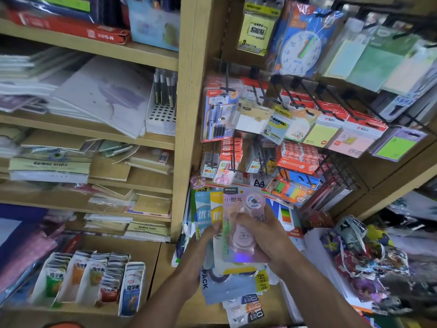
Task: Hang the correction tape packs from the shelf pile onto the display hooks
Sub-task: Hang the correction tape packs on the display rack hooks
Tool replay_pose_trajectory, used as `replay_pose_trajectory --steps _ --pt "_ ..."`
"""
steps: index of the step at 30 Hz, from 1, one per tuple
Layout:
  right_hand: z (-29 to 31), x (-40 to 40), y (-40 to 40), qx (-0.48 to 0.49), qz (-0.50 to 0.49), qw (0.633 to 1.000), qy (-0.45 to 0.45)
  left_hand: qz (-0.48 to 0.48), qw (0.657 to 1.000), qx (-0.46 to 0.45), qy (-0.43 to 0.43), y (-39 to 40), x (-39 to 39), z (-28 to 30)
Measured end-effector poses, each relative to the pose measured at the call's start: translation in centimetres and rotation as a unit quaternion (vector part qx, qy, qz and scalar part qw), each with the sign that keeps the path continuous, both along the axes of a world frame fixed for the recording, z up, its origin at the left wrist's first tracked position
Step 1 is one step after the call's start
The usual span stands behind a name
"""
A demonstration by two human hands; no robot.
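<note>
I hold a fan of correction tape packs upright in front of the display. The front one is a pink holographic pack (238, 204), with a yellow pack (216, 209) and a light blue pack (202, 211) behind it. My left hand (201, 254) grips the fan from the left and below. My right hand (267, 240) grips the pink pack's lower right side. More packs (243, 304) lie in a pile on the shelf below my hands. Black display hooks (305, 95) jut out above, loaded with sticky notes.
A wooden upright (186, 114) separates the hook display from left shelves stacked with paper and envelopes. A white box of sachets (94, 280) stands at lower left. Fabric pouches (359, 256) are heaped at lower right. Hanging pen packs (220, 110) sit beside the upright.
</note>
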State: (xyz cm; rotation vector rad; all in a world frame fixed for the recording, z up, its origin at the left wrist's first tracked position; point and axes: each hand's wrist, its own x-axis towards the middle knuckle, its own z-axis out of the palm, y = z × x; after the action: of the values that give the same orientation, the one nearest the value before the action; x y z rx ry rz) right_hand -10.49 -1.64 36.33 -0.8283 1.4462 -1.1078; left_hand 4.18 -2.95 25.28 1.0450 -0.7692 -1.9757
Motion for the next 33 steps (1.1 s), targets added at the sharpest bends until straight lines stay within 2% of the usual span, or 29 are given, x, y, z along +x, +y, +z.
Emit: replay_pose_trajectory --steps 3,12,22,27,33 --pt "-0.5 0.4 0.1 -0.005 -0.029 1.000 0.003 0.007 1.000 0.011 0.007 0.2 0.1 0.1" --pt "0.8 1.0 1.0 0.038 0.030 0.995 0.092 -0.001 0.999 0.001 0.044 1.0 0.8 0.5" --pt "2.6 2.8 1.3 0.039 0.095 0.975 0.195 0.006 0.999 0.002 0.048 1.8 1.2 1.7" --pt "3.2 2.1 0.4 0.018 0.058 0.991 0.118 0.021 0.998 0.034 0.052 1.4 2.0 2.2" --pt "3.8 0.5 -1.1 0.059 0.042 0.997 0.038 0.055 0.994 0.072 0.060 0.5 2.7 2.5"
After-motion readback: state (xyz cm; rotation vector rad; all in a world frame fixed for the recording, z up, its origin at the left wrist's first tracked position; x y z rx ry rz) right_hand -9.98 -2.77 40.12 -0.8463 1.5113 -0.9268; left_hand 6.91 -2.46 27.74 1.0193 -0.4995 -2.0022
